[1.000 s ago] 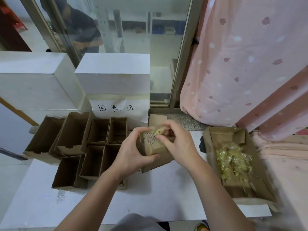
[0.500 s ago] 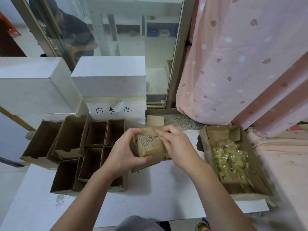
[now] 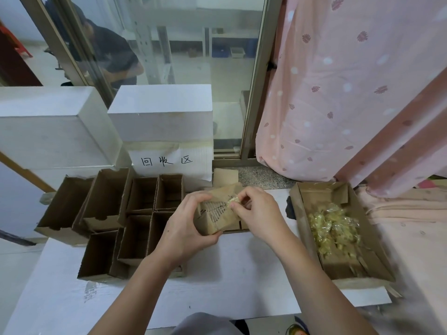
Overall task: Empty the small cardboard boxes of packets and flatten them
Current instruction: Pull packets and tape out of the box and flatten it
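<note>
left hand (image 3: 180,229): wrapped round the small box (image 3: 215,217), holding it up over the table (image 3: 217,281)
right hand (image 3: 257,213): pinching a packet (image 3: 232,201) at the box's open top
next stop: tray (image 3: 377,269) of packets, off to the right, right hand's side

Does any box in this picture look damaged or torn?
Yes. The far-left box has a ragged, torn top rim, unlike the neat small boxes beside it. The box in the left hand looks creased.
</note>
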`<move>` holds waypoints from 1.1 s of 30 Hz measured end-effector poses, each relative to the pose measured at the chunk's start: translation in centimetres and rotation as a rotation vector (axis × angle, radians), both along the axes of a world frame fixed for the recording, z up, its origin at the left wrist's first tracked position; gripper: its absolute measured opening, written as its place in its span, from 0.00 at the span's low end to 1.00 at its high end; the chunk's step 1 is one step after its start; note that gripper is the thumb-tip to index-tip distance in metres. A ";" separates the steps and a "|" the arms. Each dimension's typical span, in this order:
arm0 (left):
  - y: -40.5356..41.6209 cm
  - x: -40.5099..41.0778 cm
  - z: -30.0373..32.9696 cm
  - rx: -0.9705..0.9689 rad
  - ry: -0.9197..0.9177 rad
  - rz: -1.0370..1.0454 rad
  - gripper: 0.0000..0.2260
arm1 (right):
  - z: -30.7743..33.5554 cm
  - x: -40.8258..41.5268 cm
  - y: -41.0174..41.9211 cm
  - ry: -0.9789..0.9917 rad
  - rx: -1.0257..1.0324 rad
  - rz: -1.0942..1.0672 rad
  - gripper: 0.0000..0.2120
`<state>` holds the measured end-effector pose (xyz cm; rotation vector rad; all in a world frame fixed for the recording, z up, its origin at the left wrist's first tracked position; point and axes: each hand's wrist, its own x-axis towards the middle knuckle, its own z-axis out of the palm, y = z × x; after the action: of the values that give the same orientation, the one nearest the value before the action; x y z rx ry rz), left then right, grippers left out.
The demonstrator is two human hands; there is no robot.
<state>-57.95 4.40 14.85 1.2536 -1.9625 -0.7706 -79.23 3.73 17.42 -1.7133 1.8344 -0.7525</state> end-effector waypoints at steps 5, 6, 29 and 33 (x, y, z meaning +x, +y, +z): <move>0.4 0.1 -0.5 0.078 0.062 0.003 0.37 | 0.2 -0.6 0.0 0.050 -0.222 -0.140 0.09; 0.3 0.0 -0.5 0.095 0.074 0.007 0.37 | 0.2 -0.6 0.1 0.079 -0.258 -0.145 0.10; 1.1 -0.8 -1.1 0.178 0.165 0.028 0.36 | -0.9 -1.2 0.3 0.012 -0.138 -0.183 0.05; 0.4 -0.8 -0.6 0.217 0.174 0.000 0.37 | -0.3 -1.1 0.4 0.132 -0.378 -0.213 0.06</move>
<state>-58.73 4.80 14.28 1.2636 -1.7754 -1.0792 -80.34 4.11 17.11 -1.8490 2.0919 -1.1602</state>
